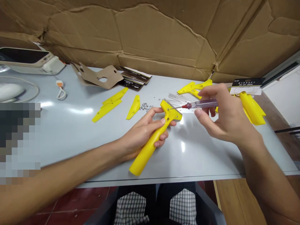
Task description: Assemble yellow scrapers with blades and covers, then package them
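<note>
My left hand (150,128) is wrapped round the handle of a yellow scraper (150,148), whose wide head points away from me. Two small screws show on that head, and a thin metal edge runs along its front. In my right hand (225,118) is a screwdriver (201,104) with a clear purplish handle and a red collar. Its shaft reaches left to the screw on the left side of the head, and the tip appears to touch it. Just beyond the scraper lie a heap of small screws (145,107) and several flat metal blades (179,99).
Loose yellow plates (107,109) and another yellow plate (133,107) lie to the left. Opened cardboard packaging (100,76) sits behind them. More yellow scraper parts (193,89) and a packaged yellow scraper (252,107) are at the right. A cardboard wall (152,37) bounds the table's back.
</note>
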The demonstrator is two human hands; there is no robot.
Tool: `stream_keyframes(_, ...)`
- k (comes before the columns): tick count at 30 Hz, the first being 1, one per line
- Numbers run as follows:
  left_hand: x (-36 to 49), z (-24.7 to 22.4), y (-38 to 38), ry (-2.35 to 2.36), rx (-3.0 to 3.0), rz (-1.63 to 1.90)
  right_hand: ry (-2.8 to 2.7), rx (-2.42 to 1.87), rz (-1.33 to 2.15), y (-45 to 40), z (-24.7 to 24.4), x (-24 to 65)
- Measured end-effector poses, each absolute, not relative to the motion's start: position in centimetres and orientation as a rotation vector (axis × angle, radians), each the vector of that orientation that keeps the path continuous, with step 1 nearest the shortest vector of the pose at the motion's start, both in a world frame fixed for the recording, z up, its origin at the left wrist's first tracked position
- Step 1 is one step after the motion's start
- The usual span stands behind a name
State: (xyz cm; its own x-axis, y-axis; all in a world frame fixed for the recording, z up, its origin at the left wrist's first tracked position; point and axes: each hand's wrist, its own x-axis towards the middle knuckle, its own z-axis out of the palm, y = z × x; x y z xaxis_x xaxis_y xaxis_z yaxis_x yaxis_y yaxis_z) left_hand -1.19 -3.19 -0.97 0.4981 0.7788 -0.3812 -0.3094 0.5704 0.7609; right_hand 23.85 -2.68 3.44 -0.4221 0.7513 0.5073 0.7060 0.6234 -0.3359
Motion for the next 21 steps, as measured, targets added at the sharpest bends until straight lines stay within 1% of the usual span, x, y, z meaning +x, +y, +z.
stream_keyframes(3,-1.15,-1.03,-3.14,0.787,0.677,0.729,-2.247,-1.083,0.118,-2.73,3.41,23.90)
stream_keyframes(7,-1.13,-1.20,-3.06,0.810,0.662,0.737,-2.261,-1.046,0.001,-2.28,3.43,23.77)
stream_keyframes(11,-1.15,-1.21,-3.10,0.802,0.679,0.730,-2.239,-1.115,-0.128,-2.07,3.54,23.69)
stream_keyframes(17,-1.07,-1.04,-3.08,0.810,0.671,0.740,-2.263,-1.157,0.099,-2.77,3.77,23.94)
stream_keyframes(21,-1.06,-1.06,-3.00,0.805,0.667,0.744,-2.261,-1.096,0.040,-2.66,3.76,24.08)
